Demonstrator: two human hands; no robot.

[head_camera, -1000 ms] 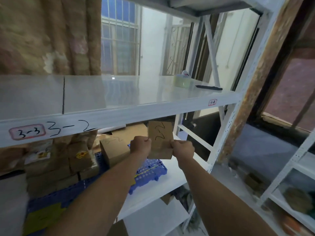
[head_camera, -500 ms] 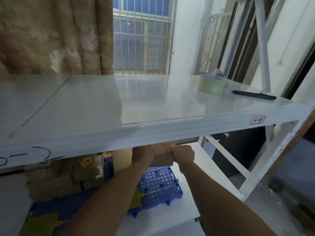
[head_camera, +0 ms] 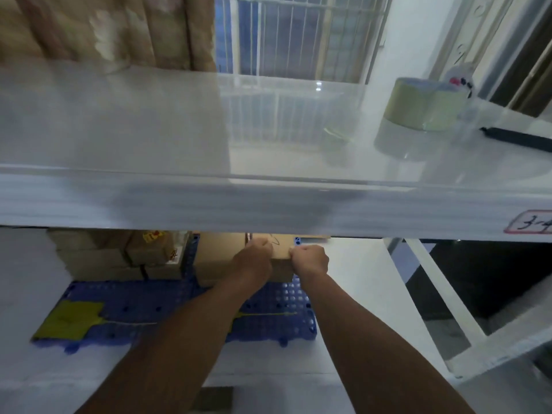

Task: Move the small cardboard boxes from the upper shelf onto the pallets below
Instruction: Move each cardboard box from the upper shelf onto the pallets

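A small cardboard box (head_camera: 281,256) with black handwriting on top sits low over the blue pallet (head_camera: 268,312), under the white upper shelf (head_camera: 268,201). My left hand (head_camera: 254,258) grips its left side and my right hand (head_camera: 309,259) grips its right side. The box's far part is hidden by the shelf's front edge. Another cardboard box (head_camera: 215,261) lies right beside it on the left. Further left, several cardboard boxes (head_camera: 119,255) are stacked on a second blue pallet (head_camera: 125,297).
On the upper shelf at the right stand a roll of tape (head_camera: 424,104) and a black pen (head_camera: 516,138). A yellow-green swatter (head_camera: 70,319) lies on the left pallet. A white diagonal brace (head_camera: 442,291) crosses the rack's right end. A curtain (head_camera: 104,28) hangs behind.
Both hands carried the box from in front of the shelf edge down and inward under the upper shelf, to just above the blue pallet. The camera moved closer and lower.
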